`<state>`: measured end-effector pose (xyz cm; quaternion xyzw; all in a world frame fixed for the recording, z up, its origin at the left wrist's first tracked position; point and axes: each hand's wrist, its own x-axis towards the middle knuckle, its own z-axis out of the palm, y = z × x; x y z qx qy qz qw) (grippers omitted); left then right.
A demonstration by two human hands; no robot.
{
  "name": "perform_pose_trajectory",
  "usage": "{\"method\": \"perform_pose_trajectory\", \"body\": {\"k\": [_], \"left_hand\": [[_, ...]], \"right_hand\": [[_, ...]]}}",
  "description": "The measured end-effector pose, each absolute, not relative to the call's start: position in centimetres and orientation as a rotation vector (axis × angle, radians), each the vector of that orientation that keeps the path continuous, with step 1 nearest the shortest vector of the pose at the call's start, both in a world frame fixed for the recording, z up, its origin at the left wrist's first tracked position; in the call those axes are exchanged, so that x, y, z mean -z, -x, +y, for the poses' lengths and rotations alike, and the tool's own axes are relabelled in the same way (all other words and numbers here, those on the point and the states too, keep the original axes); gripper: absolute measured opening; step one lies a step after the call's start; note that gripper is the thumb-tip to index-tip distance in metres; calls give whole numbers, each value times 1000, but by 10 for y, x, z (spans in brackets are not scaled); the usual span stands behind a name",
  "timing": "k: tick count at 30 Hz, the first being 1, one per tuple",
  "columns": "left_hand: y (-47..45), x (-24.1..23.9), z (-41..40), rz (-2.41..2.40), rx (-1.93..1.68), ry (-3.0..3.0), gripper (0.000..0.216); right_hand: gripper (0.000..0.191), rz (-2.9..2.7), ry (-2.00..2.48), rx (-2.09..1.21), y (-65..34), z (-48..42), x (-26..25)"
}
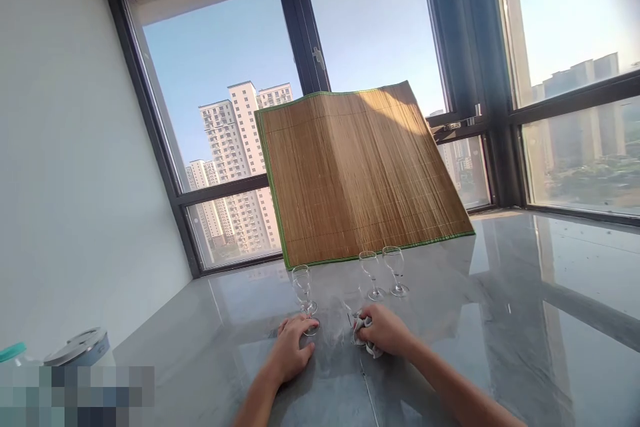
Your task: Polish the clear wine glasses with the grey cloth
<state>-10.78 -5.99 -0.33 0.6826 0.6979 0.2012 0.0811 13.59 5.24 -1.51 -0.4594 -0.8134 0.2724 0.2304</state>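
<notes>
My left hand (295, 345) rests low over the grey table, its thumb apart from its fingers. Its fingertips lie at the foot of the nearer of two stemmed glasses (303, 295), which overlap in view; whether they press on the foot I cannot tell. A crumpled whitish cloth (373, 349) is bunched in my right hand (386, 329), which is closed around it against the tabletop. Just beyond that hand, two more clear stemmed glasses stand upright, one on the left (370, 270) and one on the right (394, 265).
Behind the glasses, a green-edged bamboo mat (360, 180) leans against the dark-framed window (287, 20). The glossy marbled table (450, 347) reflects light. At the lower left stands a lidded container (80, 345) beside a teal cap (13, 351), partly covered by a pixelated patch.
</notes>
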Motion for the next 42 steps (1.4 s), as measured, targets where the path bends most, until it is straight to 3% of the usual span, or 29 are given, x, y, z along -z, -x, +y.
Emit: {"method": "perform_pose_trajectory", "body": {"k": [7,18,23,27,31,42], "left_hand": [[109,3,-58,2072,-651,-2039,59],[117,11,-54,2017,-656,-2073,61],[113,6,-59,2013,-637,-2085,65],[111,4,-62,2021,-603,-2108,65],[111,2,-64,2023,-526,-2128,72],[102,2,-65,2050,-472,-2140,65]], "right_hand": [[39,-2268,1188,-709,-82,30,11],[13,-2343,877,-1034,-74,25,4],[23,-2161,1265,-784,-131,64,-14],[32,-2096,1612,-390,-163,85,-10],[43,-2233,1574,-254,-160,91,5],[39,-2399,1285,-282,-141,96,11]]}}
